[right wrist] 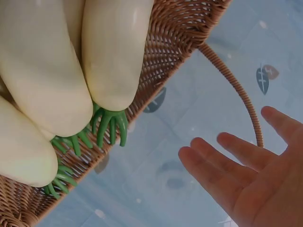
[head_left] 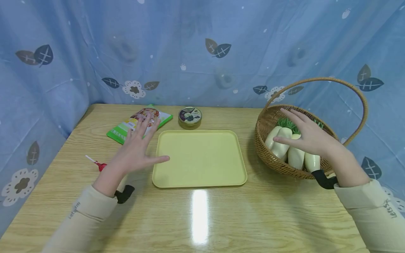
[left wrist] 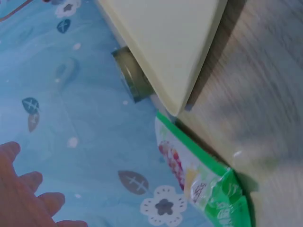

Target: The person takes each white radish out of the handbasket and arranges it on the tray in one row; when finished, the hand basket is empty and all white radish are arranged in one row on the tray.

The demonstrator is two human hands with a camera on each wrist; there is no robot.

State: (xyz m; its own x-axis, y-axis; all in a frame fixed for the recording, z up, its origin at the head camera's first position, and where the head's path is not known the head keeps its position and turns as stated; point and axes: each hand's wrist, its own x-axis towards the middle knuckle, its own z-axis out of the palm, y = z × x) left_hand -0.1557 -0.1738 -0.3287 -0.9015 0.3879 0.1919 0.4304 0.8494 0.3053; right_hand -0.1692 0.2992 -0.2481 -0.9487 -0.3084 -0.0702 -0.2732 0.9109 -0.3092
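Radishes [head_left: 282, 144], white, glossy and elongated with green leaf tops, lie together in a brown woven wicker basket [head_left: 272, 164] with an arched handle, at the right of the light wood-grain table [head_left: 253, 218]. Right hand [head_left: 308, 135]: fingers spread, nothing gripped, over the basket in the head view, apart from the radishes in the right wrist view. Left of the basket lies a pale yellow rectangular tray [head_left: 199, 160] with rounded corners. Left hand [head_left: 134, 151]: fingers spread, nothing gripped, raised at the tray's left side near a green-and-white printed plastic packet [head_left: 131, 123]. Just beyond the tray stands a round gold-coloured tin [head_left: 190, 117]; at the left, nearer, lies a red-wrapped lollipop [head_left: 100, 166].

Progress: no completed handling evident; with both hands unladen, all handling is judged outstanding, though a finished state cannot be excluded.
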